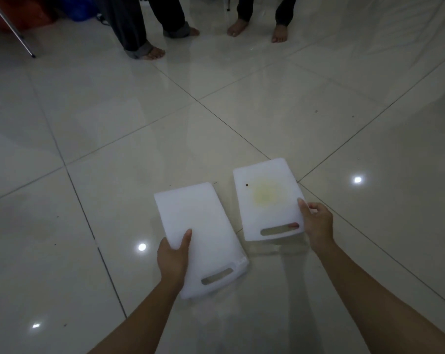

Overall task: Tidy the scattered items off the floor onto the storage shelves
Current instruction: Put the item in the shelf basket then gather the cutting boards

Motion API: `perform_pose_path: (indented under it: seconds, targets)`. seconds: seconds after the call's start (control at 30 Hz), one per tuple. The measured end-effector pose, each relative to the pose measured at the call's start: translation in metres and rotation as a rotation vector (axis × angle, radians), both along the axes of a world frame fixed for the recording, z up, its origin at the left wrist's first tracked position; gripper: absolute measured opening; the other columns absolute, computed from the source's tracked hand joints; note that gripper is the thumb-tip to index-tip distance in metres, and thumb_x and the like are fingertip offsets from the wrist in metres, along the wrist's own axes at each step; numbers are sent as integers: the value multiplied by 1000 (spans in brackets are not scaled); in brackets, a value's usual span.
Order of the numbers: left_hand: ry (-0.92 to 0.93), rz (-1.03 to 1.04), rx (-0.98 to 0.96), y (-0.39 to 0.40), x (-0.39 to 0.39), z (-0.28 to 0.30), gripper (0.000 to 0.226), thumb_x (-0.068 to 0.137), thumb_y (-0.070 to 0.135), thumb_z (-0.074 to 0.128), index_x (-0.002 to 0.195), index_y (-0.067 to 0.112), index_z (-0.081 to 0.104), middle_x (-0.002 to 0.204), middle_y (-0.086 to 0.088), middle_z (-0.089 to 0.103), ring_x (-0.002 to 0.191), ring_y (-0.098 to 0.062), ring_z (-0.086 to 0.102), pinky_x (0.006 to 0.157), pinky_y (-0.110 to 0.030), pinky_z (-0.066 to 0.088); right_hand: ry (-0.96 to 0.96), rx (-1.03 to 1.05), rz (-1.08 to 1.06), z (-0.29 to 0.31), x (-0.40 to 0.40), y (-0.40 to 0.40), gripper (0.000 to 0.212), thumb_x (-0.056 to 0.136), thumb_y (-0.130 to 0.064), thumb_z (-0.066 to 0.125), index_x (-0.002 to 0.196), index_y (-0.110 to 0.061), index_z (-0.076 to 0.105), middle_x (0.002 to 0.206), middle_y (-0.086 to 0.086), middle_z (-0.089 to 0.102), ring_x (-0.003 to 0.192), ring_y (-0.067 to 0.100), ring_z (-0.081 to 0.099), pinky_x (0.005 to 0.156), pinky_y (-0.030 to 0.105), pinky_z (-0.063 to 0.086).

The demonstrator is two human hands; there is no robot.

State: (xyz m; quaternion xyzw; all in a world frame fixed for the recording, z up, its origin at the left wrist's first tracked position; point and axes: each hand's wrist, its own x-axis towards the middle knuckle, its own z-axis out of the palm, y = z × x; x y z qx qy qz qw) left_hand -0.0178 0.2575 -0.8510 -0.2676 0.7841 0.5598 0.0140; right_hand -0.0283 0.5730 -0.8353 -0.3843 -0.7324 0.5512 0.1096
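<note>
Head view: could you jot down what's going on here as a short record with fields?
Setting: tiled floor
Left hand: grips plain board at its left edge, thumb on top
Right hand: grips stained board at its right edge, a finger showing through the handle slot
Boards: side by side, apart, handle slots toward the person
Mark: yellowish stain on the right-hand board
Bystanders: bare feet at the far edge
Shelves: not in view
</note>
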Motion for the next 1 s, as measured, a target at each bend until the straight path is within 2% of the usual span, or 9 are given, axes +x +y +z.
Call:
perform_pose_path:
  seconds: [0.17,0.33,0.43,0.5,0.57,0.63,0.77,0.83,1.0]
  targets:
    - [-12,30,145,11,3,9,45,88,53,61,101,10,67,95,-3,70,91,-24,67,79,-35,53,3,-264,116,-9,15,-34,44,76,-56,73,86,-13,72,90,9,74,83,32,72,69,55,60]
    - [-58,58,277,24,4,29,59,91,67,39,111,16,61,100,-2,66,87,-19,62,84,-36,50,52,-160,282,6,30,-70,25,95,-30,62,99,-5,65,86,2,70,73,8,65,60,16,53]
    - [-66,27,322,27,4,36,67,85,74,38,113,19,64,103,0,67,91,-20,63,86,-37,49,83,-56,388,8,45,-83,22,97,-30,58,93,-9,64,79,-2,66,67,9,60,56,15,46]
    - [-45,-20,343,29,4,37,61,80,73,52,108,21,68,101,1,71,92,-21,68,86,-40,54,54,193,447,5,54,-90,21,99,-34,54,88,-16,61,75,-7,57,65,8,52,56,19,40]
    - [-48,-92,348,31,6,37,49,79,62,66,105,21,70,100,0,74,91,-22,70,83,-43,58,26,376,456,2,61,-93,21,99,-35,51,95,-16,59,88,-3,52,75,13,51,65,24,38]
    - [-33,-152,334,36,8,38,38,81,51,71,106,23,69,102,0,74,92,-22,70,83,-44,59,-27,308,455,6,64,-93,22,100,-33,50,109,-14,53,106,5,53,87,16,52,70,24,38]
    - [28,-275,283,54,4,47,26,87,41,68,107,24,67,102,4,72,92,-16,69,73,-30,57,-246,-233,359,35,65,-80,46,103,-46,36,135,-15,47,134,8,53,111,23,53,87,27,40]
    - [43,-331,286,71,0,52,20,89,39,67,104,26,66,100,7,71,93,-16,69,70,-26,55,-283,-246,371,45,66,-64,58,104,-48,25,142,-10,46,137,7,50,124,24,49,97,27,35]
    - [-17,-414,369,130,-22,62,27,89,43,67,108,24,67,105,0,72,95,-21,69,84,-42,58,-114,-71,248,61,53,-7,46,104,-42,35,116,-9,65,114,11,65,93,18,56,79,24,38]
